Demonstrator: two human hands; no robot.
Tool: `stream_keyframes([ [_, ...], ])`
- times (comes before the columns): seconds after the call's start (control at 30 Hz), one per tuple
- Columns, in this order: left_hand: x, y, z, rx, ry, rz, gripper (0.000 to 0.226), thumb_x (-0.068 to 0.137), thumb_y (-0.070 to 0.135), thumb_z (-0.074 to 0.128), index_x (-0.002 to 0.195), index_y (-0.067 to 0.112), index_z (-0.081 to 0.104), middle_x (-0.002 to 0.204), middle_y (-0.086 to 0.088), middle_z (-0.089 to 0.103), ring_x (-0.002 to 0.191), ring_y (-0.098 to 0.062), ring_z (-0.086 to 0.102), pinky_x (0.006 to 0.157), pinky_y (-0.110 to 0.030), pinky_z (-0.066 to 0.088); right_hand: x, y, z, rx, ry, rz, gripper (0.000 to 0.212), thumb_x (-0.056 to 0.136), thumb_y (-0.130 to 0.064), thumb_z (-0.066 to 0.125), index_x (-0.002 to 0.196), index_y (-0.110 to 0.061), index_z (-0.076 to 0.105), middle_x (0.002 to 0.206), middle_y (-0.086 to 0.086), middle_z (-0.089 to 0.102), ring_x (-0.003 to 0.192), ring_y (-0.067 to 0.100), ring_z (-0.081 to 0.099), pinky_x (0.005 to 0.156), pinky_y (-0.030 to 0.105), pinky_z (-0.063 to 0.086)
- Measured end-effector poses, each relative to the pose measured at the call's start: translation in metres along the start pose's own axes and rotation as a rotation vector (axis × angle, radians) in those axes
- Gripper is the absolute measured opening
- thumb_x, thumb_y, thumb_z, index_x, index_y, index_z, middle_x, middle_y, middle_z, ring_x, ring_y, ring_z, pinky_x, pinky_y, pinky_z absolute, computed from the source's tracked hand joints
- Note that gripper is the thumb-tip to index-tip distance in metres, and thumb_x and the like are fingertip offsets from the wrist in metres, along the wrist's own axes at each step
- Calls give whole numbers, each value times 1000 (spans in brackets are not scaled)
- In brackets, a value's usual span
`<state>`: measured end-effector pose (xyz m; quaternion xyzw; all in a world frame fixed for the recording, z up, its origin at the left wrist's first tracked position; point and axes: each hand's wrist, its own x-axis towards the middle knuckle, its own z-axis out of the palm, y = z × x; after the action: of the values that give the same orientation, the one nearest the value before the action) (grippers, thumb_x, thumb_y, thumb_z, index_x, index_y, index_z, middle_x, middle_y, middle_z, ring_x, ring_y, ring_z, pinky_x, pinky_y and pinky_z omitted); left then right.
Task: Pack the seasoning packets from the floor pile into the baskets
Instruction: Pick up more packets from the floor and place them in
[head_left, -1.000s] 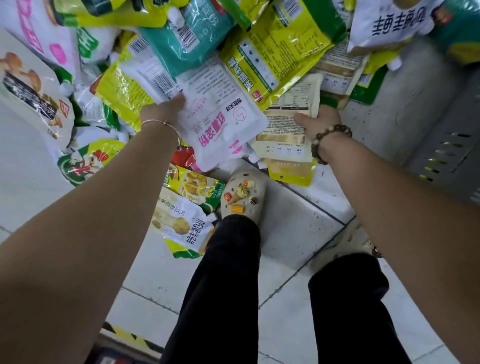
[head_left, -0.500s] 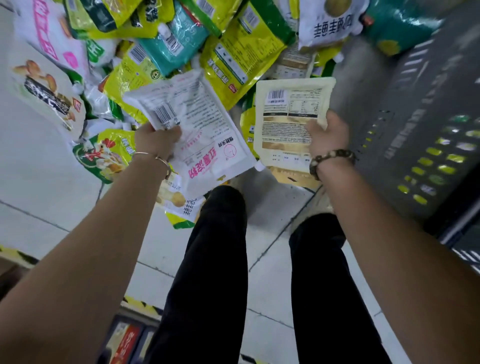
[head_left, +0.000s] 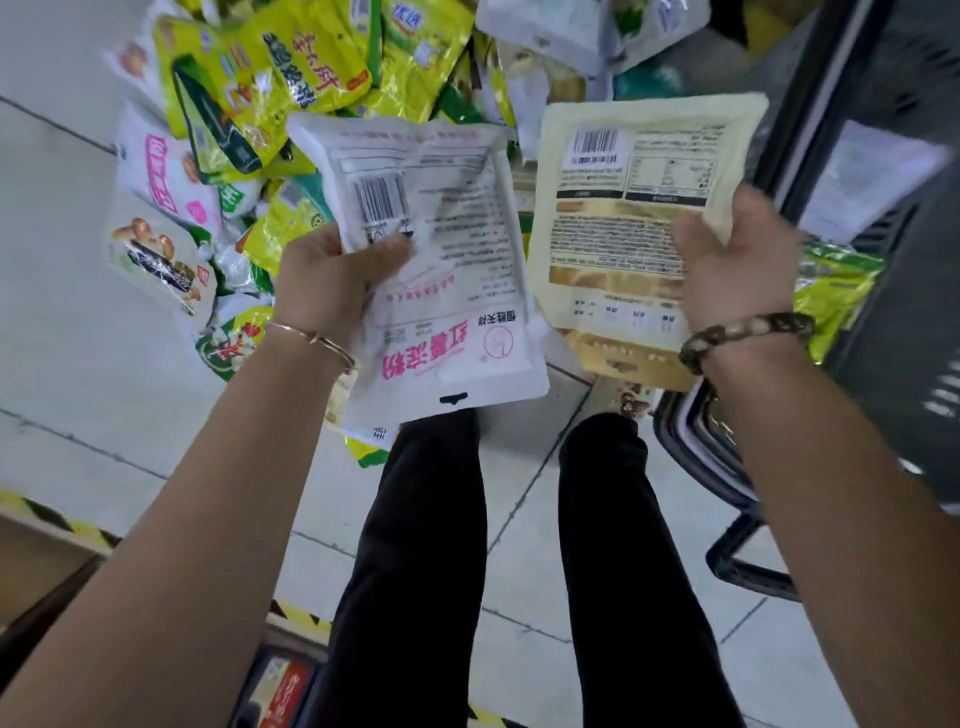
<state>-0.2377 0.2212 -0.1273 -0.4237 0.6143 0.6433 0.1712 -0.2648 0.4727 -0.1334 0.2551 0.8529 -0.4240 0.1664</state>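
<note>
The white packet (head_left: 447, 249) was held up above the floor, pinched at its left edge between the thumb and fingers of the left grip (head_left: 337, 280); its long axis ran away from the person, barcode end far, pink lettering near the wrist, and most of it lay to the right of that grip; just beside it, edges too close to tell whether they touched, the cream packet (head_left: 639, 208) ran the same way, its right edge clasped in the right grip (head_left: 737, 265), its body lying left of that grip; the dark basket (head_left: 914, 338) lay to the right of both, so the right grip was nearer, and the cream packet would probably go in first while the white one had to cross over; a yellow packet (head_left: 836, 291) showed past the right wrist, seemingly inside the basket; the pile (head_left: 291, 78) lay beyond on the floor (head_left: 52, 312).
</note>
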Motion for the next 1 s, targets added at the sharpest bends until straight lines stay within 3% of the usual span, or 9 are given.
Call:
stream_keyframes([
  [0.1,-20,19,26,3,-52,11,16,81,-5,61,82,10,67,60,4,69,56,-13,64,60,-26,56,-1,-4,-47,18,19,3,22,93,-16,52,113,-12,59,112,0,63,104,15,58,89,26,46],
  [0.2,-34,33,59,57,-104,46,19,80,-5,61,74,11,70,58,4,67,57,-17,59,61,-27,51,-2,6,-94,77,74,-10,23,90,-13,55,106,-30,59,90,-19,63,77,-12,59,68,7,46],
  [0.27,-42,41,86,50,-154,69,27,79,-8,60,66,12,74,59,4,69,53,-13,63,55,-23,53,2,22,-124,77,141,20,25,89,-14,56,103,-34,60,83,-26,61,68,-20,56,59,2,42],
  [0.43,-58,51,153,85,-220,145,26,78,-5,63,66,14,74,61,3,69,56,-11,63,59,-25,55,22,76,-186,0,306,121,20,85,-24,55,102,-26,64,83,-12,64,62,-11,56,59,11,44],
  [0.53,-67,48,200,317,-171,316,8,73,14,67,79,11,71,73,-4,70,70,-17,63,67,-33,53,41,108,-206,-144,371,163,20,87,-21,50,102,-15,61,90,0,62,69,7,55,58,16,38],
  [0.6,-71,39,233,563,-106,490,18,73,25,66,73,7,62,68,-3,61,70,-22,59,57,-31,40,56,126,-212,-297,378,205,21,89,-21,46,103,-8,57,95,17,62,85,30,57,64,28,34],
  [0.7,-78,25,284,764,-43,616,44,83,24,65,60,19,28,56,7,35,62,-25,41,54,-27,14,77,145,-209,-435,330,238,21,93,-19,43,108,-7,53,103,24,60,94,39,56,68,34,35],
  [0.83,-58,-5,341,908,-31,618,29,90,26,56,79,15,32,82,-11,62,86,-37,57,59,-30,23,107,162,-198,-426,279,235,27,95,-18,40,118,-11,52,111,23,61,103,39,56,81,39,45],
  [1.0,0,-43,390,964,19,416,15,94,21,49,104,9,47,105,-14,63,100,-35,58,65,-32,32,152,196,-181,-352,291,227,27,96,-15,40,119,-8,52,111,23,62,102,37,57,80,35,45],
])
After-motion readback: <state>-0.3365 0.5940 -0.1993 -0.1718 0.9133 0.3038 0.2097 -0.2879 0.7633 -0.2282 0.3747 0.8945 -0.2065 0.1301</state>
